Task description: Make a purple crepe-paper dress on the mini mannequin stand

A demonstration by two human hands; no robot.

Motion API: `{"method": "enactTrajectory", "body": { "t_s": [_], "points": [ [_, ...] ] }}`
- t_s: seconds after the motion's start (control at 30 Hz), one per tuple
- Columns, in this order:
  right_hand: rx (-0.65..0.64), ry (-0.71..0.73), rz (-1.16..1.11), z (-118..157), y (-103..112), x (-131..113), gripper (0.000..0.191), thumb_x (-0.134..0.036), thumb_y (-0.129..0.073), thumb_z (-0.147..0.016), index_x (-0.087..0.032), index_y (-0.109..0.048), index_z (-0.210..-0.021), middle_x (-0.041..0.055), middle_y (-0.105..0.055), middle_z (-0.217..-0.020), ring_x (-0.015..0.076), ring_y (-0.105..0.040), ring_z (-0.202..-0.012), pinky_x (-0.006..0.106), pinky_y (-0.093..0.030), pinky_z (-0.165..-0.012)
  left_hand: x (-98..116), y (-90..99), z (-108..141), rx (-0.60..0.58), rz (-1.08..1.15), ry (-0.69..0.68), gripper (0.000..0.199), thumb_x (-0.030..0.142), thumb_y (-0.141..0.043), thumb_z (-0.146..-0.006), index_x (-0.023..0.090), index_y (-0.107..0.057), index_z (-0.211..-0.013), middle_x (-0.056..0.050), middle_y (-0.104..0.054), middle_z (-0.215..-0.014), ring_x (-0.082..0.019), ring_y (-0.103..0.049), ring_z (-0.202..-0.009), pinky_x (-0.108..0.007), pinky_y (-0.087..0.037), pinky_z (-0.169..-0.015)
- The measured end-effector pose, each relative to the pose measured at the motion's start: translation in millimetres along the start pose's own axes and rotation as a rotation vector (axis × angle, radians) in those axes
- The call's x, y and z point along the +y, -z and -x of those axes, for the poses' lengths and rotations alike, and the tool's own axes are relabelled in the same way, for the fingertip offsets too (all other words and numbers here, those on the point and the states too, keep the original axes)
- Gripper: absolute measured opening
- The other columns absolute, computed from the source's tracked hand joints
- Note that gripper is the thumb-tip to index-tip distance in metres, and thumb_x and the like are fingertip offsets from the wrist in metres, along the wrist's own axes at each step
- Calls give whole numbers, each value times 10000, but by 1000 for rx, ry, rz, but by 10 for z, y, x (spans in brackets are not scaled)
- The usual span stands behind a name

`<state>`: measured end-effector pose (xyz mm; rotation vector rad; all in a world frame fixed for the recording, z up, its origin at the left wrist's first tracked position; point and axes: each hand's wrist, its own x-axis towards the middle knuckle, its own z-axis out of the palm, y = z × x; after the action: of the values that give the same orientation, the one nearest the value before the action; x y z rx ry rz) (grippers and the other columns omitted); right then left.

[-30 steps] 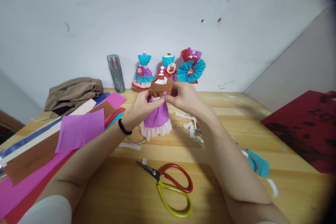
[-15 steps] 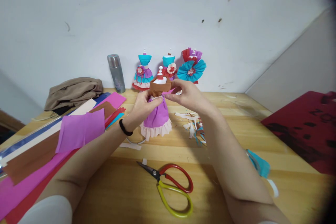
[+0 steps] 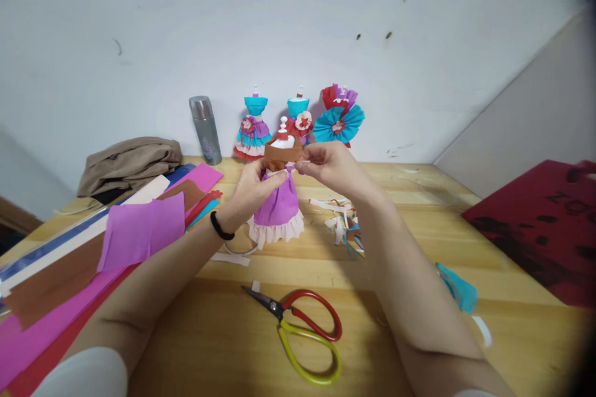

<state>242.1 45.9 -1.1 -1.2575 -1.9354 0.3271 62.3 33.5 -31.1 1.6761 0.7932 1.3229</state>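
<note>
A miniature dress form (image 3: 282,142) stands upright in front of me, dressed in a brown crepe paper top (image 3: 279,155) and a purple skirt (image 3: 278,201) with a pale ruffled hem. My left hand (image 3: 256,185) is closed around its waist from the left, the thumb lying across the front. On the right side of the waist, my right hand (image 3: 323,160) has thumb and forefinger pinched together at a narrow pale strip (image 3: 291,165). The strip's far end is hidden behind the fingers. Nearer to me, scissors (image 3: 279,313) with one red and one yellow handle lie parted on the table.
Several finished paper dresses (image 3: 255,130) stand along the wall beside a grey flask (image 3: 205,131). Coloured paper sheets (image 3: 139,229) and a brown cloth (image 3: 128,164) lie at left. Paper scraps (image 3: 343,226), a teal piece (image 3: 459,288) and a red bag (image 3: 540,229) are at right.
My right thumb and fingers have come together at the waist, where they were spread wider before. My left hand keeps its hold, and the dress form stays in place.
</note>
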Motion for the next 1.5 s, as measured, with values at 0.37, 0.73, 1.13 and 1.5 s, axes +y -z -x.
{"method": "enactTrajectory", "body": {
  "t_s": [0.37,0.73,1.13,1.5],
  "points": [
    [-23,31,-46,92,115,-221,143,-236,-706,-794,-180,-702,-662,13,-677,-660,184,-638,-693,297,-425,-626,-39,5,-9,23,-22,-19,175,274,-652,-777,143,-666,-892,-61,-717,-907,-195,-634,-848,-303,-485,-768],
    [-63,101,-73,95,106,-188,125,-206,-693,-785,-161,-722,-671,-8,-694,-647,144,-654,-665,263,-433,-627,-71,15,-11,36,-53,-41,194,268,-648,-794,121,-675,-917,-84,-733,-955,-204,-647,-879,-309,-493,-797],
    [-161,128,-155,105,72,-154,146,-225,-633,-825,-156,-743,-758,21,-736,-720,132,-654,-659,256,-457,-607,-85,31,-7,-44,22,-41,266,316,-678,-800,126,-693,-986,-95,-737,-1019,-227,-663,-955,-318,-508,-838],
    [-151,149,-94,145,74,-204,105,-161,-638,-794,-145,-741,-793,74,-766,-815,197,-694,-733,312,-517,-662,-120,54,-32,-84,41,-47,329,377,-718,-796,121,-691,-999,-109,-732,-1043,-242,-660,-993,-350,-505,-895]
  ]
}}
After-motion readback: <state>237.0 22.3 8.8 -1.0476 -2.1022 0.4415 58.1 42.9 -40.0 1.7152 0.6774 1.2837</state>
